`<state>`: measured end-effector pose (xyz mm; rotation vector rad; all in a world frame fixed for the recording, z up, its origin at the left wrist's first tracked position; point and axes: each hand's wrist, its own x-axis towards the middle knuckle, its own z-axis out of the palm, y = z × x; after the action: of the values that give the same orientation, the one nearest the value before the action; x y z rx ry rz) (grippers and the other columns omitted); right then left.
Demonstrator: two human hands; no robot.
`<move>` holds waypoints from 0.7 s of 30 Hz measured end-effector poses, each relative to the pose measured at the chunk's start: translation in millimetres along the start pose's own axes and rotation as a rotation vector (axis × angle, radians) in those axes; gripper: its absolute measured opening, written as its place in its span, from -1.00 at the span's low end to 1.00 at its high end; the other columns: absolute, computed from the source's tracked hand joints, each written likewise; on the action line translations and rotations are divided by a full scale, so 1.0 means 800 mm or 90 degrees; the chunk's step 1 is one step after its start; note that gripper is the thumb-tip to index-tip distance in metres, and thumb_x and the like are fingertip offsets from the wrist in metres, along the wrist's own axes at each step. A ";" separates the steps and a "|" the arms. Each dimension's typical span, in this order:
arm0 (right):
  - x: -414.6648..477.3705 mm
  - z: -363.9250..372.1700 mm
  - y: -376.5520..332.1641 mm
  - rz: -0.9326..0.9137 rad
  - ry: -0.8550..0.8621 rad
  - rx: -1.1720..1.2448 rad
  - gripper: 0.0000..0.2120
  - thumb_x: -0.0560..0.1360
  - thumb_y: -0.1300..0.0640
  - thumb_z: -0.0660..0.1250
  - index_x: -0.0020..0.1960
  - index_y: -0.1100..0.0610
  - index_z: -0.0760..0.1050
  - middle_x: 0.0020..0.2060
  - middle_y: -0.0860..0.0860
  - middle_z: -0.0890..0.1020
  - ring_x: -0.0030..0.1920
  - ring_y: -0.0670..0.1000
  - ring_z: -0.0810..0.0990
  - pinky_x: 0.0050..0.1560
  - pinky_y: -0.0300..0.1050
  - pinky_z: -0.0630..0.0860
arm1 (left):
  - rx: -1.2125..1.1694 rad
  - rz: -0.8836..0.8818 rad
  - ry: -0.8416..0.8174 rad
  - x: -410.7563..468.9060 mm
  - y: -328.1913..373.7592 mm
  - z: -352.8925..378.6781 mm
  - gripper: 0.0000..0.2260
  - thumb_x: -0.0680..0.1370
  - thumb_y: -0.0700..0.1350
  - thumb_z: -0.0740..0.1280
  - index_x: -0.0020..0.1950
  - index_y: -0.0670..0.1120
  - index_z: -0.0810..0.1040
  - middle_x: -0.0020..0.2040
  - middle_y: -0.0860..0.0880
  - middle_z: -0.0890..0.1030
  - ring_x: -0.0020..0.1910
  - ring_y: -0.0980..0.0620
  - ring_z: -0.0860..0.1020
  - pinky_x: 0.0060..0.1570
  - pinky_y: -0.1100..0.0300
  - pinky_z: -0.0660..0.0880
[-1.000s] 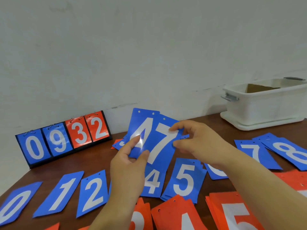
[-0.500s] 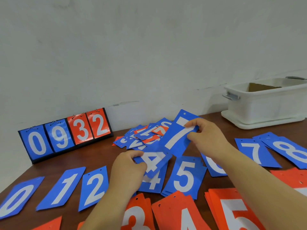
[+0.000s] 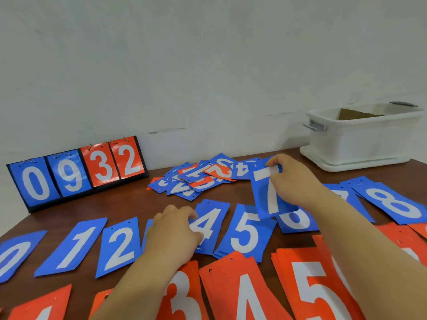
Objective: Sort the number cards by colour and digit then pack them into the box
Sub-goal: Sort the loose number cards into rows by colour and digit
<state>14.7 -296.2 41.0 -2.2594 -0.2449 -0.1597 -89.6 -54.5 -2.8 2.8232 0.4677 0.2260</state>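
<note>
Blue number cards lie in a row on the brown table (image 3: 129, 204): 0 (image 3: 13, 255), 1 (image 3: 74, 245), 2 (image 3: 119, 244), 4 (image 3: 211, 225), 5 (image 3: 246, 232), 6 (image 3: 295, 221), 8 (image 3: 395, 202). My left hand (image 3: 173, 229) rests on the blue 4 pile, fingers on the card. My right hand (image 3: 293, 179) pinches a blue 7 card (image 3: 265, 192) above the blue 6 pile. Red piles 3 (image 3: 184, 296), 4 (image 3: 242, 292) and 5 (image 3: 309, 285) lie along the near edge. An unsorted heap of cards (image 3: 201, 176) lies behind. The white box (image 3: 360, 137) stands at the back right.
A flip scoreboard (image 3: 76, 169) showing 0 9 3 2 leans against the wall at the back left. The box has grey handles and sits on its lid; something brown lies inside it. More red cards (image 3: 411, 236) lie at the right edge.
My left hand has laid the blue 4 card down on the 4 pile. My right hand has carried the blue 7 card to the right, away from the left hand.
</note>
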 end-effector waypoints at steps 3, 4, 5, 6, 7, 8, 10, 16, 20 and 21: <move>0.006 -0.022 0.013 0.025 0.014 -0.123 -0.64 0.55 0.25 0.16 0.32 0.07 0.44 0.13 0.05 0.55 -0.05 0.03 0.46 -0.09 -0.14 0.38 | -0.050 0.023 -0.008 0.006 0.000 0.008 -0.63 0.48 0.05 0.46 0.27 0.20 0.53 0.21 0.06 0.48 0.27 -0.01 0.43 0.20 0.01 0.48; 0.007 -0.030 0.018 0.042 0.016 -0.140 -0.64 0.55 0.27 0.17 0.32 0.09 0.45 0.14 0.05 0.53 -0.03 0.03 0.45 -0.07 -0.14 0.38 | -0.060 0.026 -0.011 0.007 0.000 0.010 -0.64 0.48 0.02 0.45 0.26 0.20 0.54 0.18 0.06 0.50 0.24 -0.01 0.46 0.19 0.00 0.50; 0.009 -0.037 0.024 0.059 0.018 -0.156 -0.63 0.54 0.28 0.17 0.31 0.11 0.47 0.17 0.07 0.54 0.00 0.04 0.47 -0.05 -0.13 0.42 | -0.071 0.029 -0.013 0.008 0.000 0.012 -0.65 0.47 -0.01 0.45 0.24 0.19 0.56 0.15 0.06 0.52 0.21 -0.01 0.48 0.18 -0.01 0.51; 0.011 -0.043 0.030 0.078 0.023 -0.173 -0.63 0.53 0.30 0.17 0.31 0.13 0.48 0.20 0.08 0.55 0.04 0.07 0.51 -0.01 -0.09 0.47 | -0.083 0.031 -0.011 0.010 0.000 0.013 -0.66 0.46 -0.03 0.45 0.22 0.18 0.58 0.14 0.07 0.55 0.17 0.00 0.50 0.17 0.00 0.51; 0.013 -0.049 0.037 0.097 0.028 -0.193 -0.63 0.53 0.32 0.18 0.29 0.15 0.50 0.21 0.10 0.57 0.09 0.10 0.54 0.05 -0.04 0.52 | -0.098 0.031 -0.007 0.011 0.000 0.015 -0.67 0.45 -0.05 0.45 0.20 0.17 0.59 0.12 0.07 0.57 0.13 0.01 0.52 0.15 0.02 0.51; 0.014 -0.055 0.044 0.114 0.034 -0.212 -0.65 0.52 0.33 0.18 0.27 0.17 0.51 0.20 0.12 0.58 0.12 0.13 0.56 0.10 0.01 0.56 | -0.110 0.031 -0.004 0.012 -0.001 0.016 -0.69 0.46 -0.07 0.45 0.18 0.16 0.59 0.09 0.07 0.58 0.09 0.02 0.53 0.12 0.05 0.51; 0.019 -0.065 0.056 0.149 0.046 -0.237 -0.66 0.52 0.35 0.20 0.24 0.18 0.54 0.17 0.14 0.60 0.15 0.16 0.57 0.14 0.05 0.56 | -0.124 0.027 -0.006 0.015 -0.003 0.019 -0.71 0.47 -0.07 0.44 0.17 0.15 0.59 0.05 0.08 0.57 0.03 0.05 0.53 0.04 0.10 0.48; 0.042 -0.068 0.092 0.281 -0.018 -0.321 -0.47 0.44 0.34 0.27 0.37 0.03 0.48 0.28 0.09 0.52 0.23 0.18 0.51 0.22 0.14 0.51 | -0.139 0.033 0.012 0.020 -0.006 0.024 -0.73 0.49 -0.06 0.47 0.18 0.09 0.59 0.03 0.07 0.58 -0.03 0.06 0.53 -0.06 0.16 0.43; 0.046 -0.056 0.093 0.325 -0.031 -0.337 -0.28 0.35 0.33 0.32 0.47 -0.06 0.37 0.43 0.09 0.37 0.42 0.25 0.32 0.36 0.31 0.34 | -0.140 0.037 0.019 0.020 -0.006 0.026 -0.74 0.51 -0.06 0.46 0.19 0.09 0.58 0.03 0.07 0.57 -0.03 0.08 0.53 -0.09 0.18 0.41; 0.039 -0.054 0.084 0.314 -0.013 -0.334 -0.33 0.41 0.34 0.31 0.45 -0.08 0.37 0.43 0.09 0.35 0.43 0.25 0.29 0.37 0.31 0.31 | -0.140 0.037 0.020 0.021 -0.007 0.026 -0.74 0.51 -0.06 0.45 0.19 0.09 0.57 0.03 0.08 0.56 -0.03 0.09 0.53 -0.09 0.19 0.41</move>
<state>59.2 -368.0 24.9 -2.7621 0.3915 0.0711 -71.6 -49.0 -22.6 2.6229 0.3451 0.3127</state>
